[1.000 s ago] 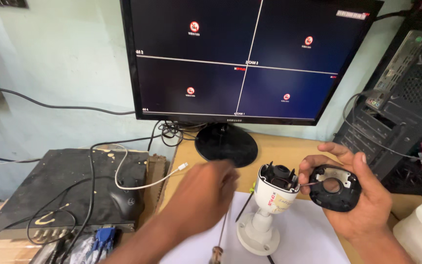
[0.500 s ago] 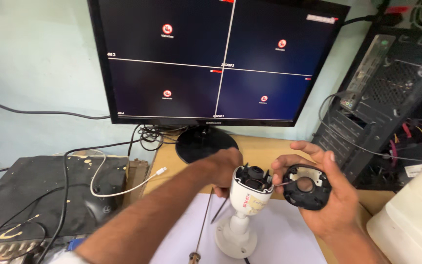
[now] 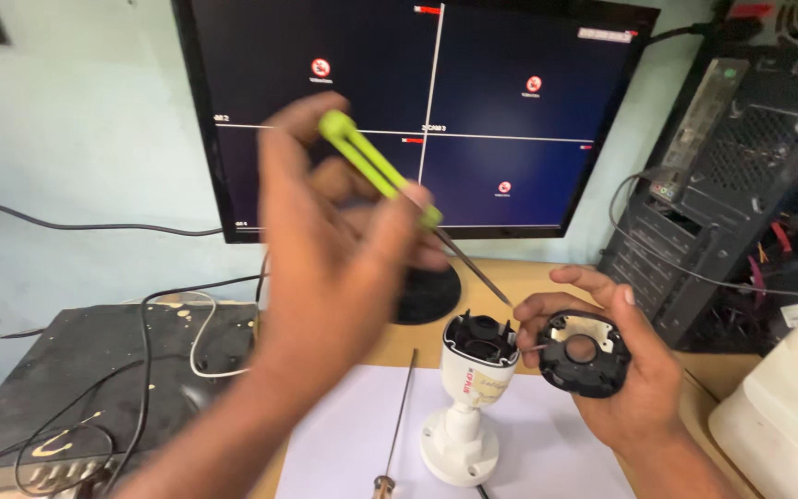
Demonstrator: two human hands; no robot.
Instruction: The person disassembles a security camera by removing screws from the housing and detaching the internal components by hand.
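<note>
Second screwdriver (image 3: 397, 420) lies on white sheet (image 3: 344, 434) left of camera body. Black monitor (image 3: 417, 111) with four-way split screen behind hands; open computer tower (image 3: 741, 185) at right; black recorder box (image 3: 94, 370) with cables at left; white casing (image 3: 787, 416) at right edge. Wooden counter (image 3: 528, 277), pale blue-green wall (image 3: 76, 120).

Left hand (image 3: 334, 240) raised, fingers closed round green-handled screwdriver (image 3: 390, 180), tip angled down just above white security camera (image 3: 468, 397), standing open-topped on sheet. Right hand (image 3: 621, 370) cups black round front ring (image 3: 584, 351), beside camera top.
</note>
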